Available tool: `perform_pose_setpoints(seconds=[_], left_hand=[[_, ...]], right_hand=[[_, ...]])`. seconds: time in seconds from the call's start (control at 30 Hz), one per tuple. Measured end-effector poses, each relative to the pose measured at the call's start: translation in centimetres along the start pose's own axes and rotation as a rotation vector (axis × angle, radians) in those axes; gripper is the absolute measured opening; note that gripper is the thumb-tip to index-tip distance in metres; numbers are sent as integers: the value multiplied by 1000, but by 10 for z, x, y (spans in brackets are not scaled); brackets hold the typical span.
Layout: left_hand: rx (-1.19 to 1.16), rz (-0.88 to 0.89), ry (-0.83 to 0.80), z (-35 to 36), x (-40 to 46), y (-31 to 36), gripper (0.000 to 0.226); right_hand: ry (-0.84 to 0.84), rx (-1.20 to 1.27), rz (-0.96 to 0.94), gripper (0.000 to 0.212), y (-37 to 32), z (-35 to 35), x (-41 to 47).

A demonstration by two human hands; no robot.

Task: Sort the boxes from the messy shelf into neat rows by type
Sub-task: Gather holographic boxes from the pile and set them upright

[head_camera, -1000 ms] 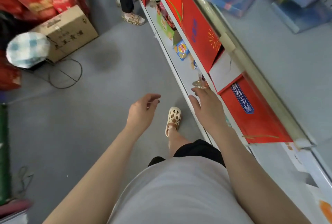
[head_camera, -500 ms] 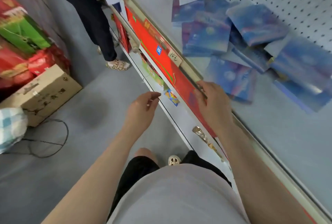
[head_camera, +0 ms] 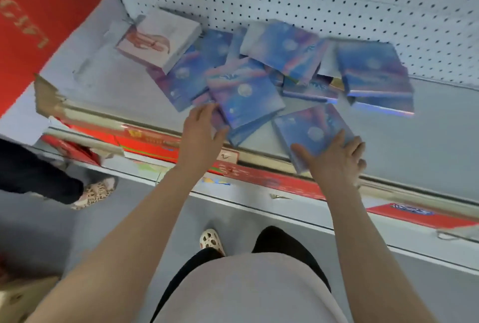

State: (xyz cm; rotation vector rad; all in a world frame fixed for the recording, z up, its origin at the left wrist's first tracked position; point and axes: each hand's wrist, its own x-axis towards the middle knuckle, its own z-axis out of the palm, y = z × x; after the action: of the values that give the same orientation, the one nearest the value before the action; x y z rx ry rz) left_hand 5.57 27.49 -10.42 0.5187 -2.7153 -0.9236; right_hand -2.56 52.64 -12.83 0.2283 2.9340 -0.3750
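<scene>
Blue boxes (head_camera: pixel 246 91) lie heaped across the shelf (head_camera: pixel 427 141), one pale pink box (head_camera: pixel 159 40) at the back left. Right hand (head_camera: pixel 334 159) grasps the nearest blue box (head_camera: pixel 311 130) at its front corner; left hand (head_camera: pixel 199 130), fingers released, touches the pile. Best square each blue one up before rowing, pink kept apart.

- Both my arms are bare, no sleeves reaching my left hand (head_camera: pixel 201 129) or right hand (head_camera: pixel 334 159).
- I wear a pale grey top (head_camera: pixel 246 289) and black shorts (head_camera: pixel 282 241).
- One cream clog (head_camera: pixel 211 241) (perforated with holes) shows.
</scene>
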Motion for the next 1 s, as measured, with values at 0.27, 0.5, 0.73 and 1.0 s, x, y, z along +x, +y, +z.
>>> perform_pose_setpoints(seconds=[0.27, 0.5, 0.73, 1.0], left_hand=[[236, 105, -159, 16, 96, -15, 104], [383, 129, -190, 16, 119, -15, 111], [203, 88, -204, 23, 84, -14, 103], [58, -121, -150, 29, 65, -7, 112]], right_hand=[[-111, 44, -20, 102, 8, -17, 21], [-195, 37, -42, 111, 34, -40, 38], [-91, 169, 68, 101, 9, -26, 24], [168, 765, 226, 51, -12, -26, 28]])
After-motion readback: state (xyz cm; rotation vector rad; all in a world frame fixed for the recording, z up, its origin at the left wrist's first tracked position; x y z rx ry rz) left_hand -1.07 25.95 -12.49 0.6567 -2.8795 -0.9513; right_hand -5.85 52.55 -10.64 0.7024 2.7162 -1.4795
